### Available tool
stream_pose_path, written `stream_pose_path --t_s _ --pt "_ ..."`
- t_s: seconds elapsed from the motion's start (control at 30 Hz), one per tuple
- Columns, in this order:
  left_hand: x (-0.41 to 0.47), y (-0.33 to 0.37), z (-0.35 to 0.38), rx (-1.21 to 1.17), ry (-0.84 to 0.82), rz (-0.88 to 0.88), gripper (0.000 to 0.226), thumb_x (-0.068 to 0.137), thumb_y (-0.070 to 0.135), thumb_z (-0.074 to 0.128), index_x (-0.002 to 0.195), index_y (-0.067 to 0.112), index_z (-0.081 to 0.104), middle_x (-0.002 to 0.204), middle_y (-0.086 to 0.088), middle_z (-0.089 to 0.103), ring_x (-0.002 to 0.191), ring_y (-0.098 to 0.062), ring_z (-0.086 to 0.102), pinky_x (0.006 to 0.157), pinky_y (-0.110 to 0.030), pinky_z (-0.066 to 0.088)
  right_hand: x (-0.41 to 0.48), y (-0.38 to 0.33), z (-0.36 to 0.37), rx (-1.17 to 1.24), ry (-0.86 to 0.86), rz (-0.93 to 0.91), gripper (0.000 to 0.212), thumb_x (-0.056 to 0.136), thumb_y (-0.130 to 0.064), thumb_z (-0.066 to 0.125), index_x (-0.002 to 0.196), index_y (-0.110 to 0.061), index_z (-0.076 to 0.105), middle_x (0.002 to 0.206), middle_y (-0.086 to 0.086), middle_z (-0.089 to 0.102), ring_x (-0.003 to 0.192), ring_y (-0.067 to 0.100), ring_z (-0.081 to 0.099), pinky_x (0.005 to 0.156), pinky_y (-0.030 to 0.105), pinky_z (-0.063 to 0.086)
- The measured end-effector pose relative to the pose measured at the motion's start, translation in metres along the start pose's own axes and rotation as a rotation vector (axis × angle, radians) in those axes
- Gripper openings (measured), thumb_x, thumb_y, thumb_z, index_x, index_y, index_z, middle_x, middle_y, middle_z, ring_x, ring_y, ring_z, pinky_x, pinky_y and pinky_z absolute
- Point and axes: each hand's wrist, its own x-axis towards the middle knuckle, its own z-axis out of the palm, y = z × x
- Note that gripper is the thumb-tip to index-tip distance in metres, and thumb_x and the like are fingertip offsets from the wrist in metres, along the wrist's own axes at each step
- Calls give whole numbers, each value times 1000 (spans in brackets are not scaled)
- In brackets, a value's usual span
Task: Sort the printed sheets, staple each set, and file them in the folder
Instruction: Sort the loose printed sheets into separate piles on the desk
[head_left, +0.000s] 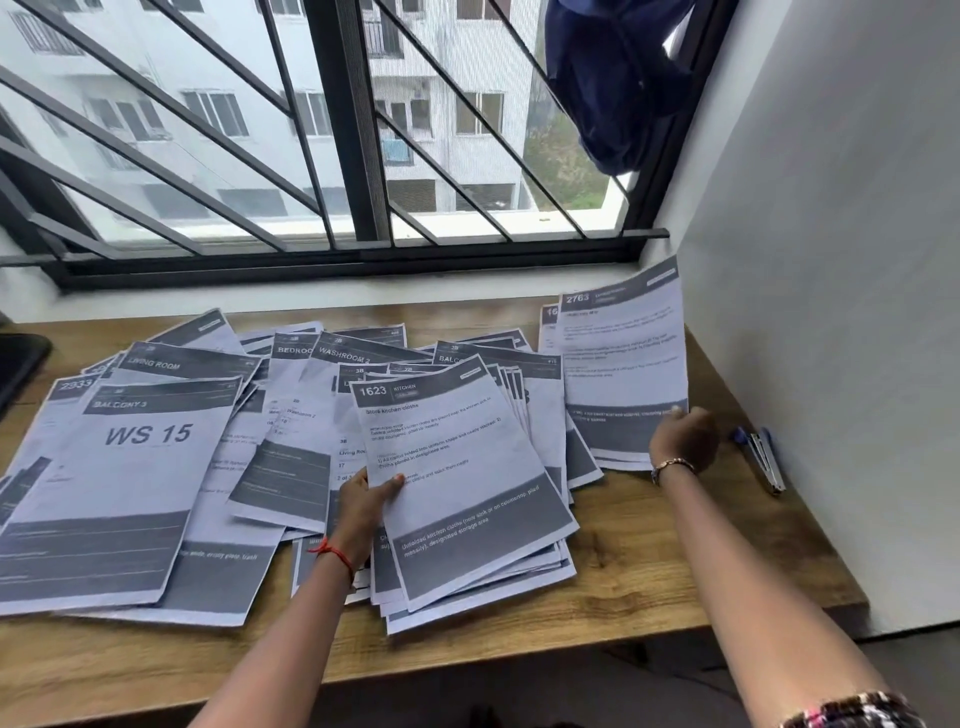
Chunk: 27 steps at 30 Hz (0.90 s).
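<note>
Many printed sheets lie spread over a wooden desk (623, 561). My left hand (363, 506) grips the left edge of a stack whose top sheet reads "1623 KITCHEN" (457, 467), thumb on top. My right hand (683, 439) pinches the lower edge of a sheet headed "2763" (623, 353), lifted and tilted above a small pile by the wall. A blue and silver stapler (763, 460) lies on the desk just right of my right hand. A large sheet marked "WS 15" (140, 467) tops the pile at the left. No folder is in view.
A white wall (831, 312) closes the desk's right side. A barred window (311, 156) runs along the back, with a dark blue bag (618, 78) hanging at its right. A black object (21, 364) sits at the far left edge.
</note>
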Motion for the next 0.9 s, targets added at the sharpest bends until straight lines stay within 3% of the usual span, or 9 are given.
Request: stream_pose_path --t_s 0.23,0.37,0.43,0.5,0.6,0.63,0.7,0.8,0.9 --pt "-3 2 -1 20 -11 3 35 84 -7 59 119 -9 54 120 -27 58 73 -19 59 52 -15 54 0 -39 -10 304 227 -177 23 90 1 42 91 18 58 100 37 61 91 44 57 74 42 33" --pt "-6 5 -1 26 -13 2 35 84 -6 59 118 -8 54 120 -26 58 74 -19 59 53 -15 54 6 -63 -16 612 320 -19 23 88 4 46 98 15 64 103 30 65 90 33 61 75 29 40" --pt "-7 6 -1 22 -10 2 35 84 -6 59 118 -9 54 119 -24 59 73 -18 59 52 -15 54 10 -71 -15 750 260 111 24 88 2 47 101 14 64 105 27 65 84 22 58 63 17 45" --pt "-7 6 -1 11 -8 2 35 84 -6 59 118 -9 54 119 -25 59 72 -18 59 51 -15 53 9 -73 -12 902 157 201 24 89 2 49 104 15 61 101 20 64 83 16 51 43 4 40" --pt "-6 5 -1 -4 -3 0 34 83 -6 60 117 -8 55 119 -26 59 73 -19 59 52 -16 54 -3 -68 -3 1008 -97 279 11 88 5 53 95 10 61 82 7 55 71 13 50 32 7 35" --pt "-6 6 -1 4 -3 0 34 83 -6 60 117 -8 55 118 -25 59 72 -19 59 52 -16 54 -7 -62 3 993 -203 276 7 87 6 56 81 4 60 68 -1 56 58 8 50 32 9 37" --pt "-7 6 -1 4 -14 3 34 84 -4 60 117 -8 55 117 -23 60 75 -22 60 57 -19 56 -10 -46 18 881 -431 268 31 82 6 63 59 -8 48 44 -12 52 39 -1 48 36 13 42" --pt "-6 5 -2 20 -4 19 32 89 4 57 119 -6 55 117 -20 60 89 -26 60 77 -32 51 -21 -25 32 632 -798 216 20 77 7 66 65 -6 57 51 0 64 42 8 60 45 20 52" --pt "-7 4 -2 41 26 35 29 96 23 49 109 1 60 108 -17 64 89 -25 61 79 -33 49 -36 -12 40 487 -924 177 18 75 14 64 69 -3 63 51 2 65 42 9 61 48 20 54"
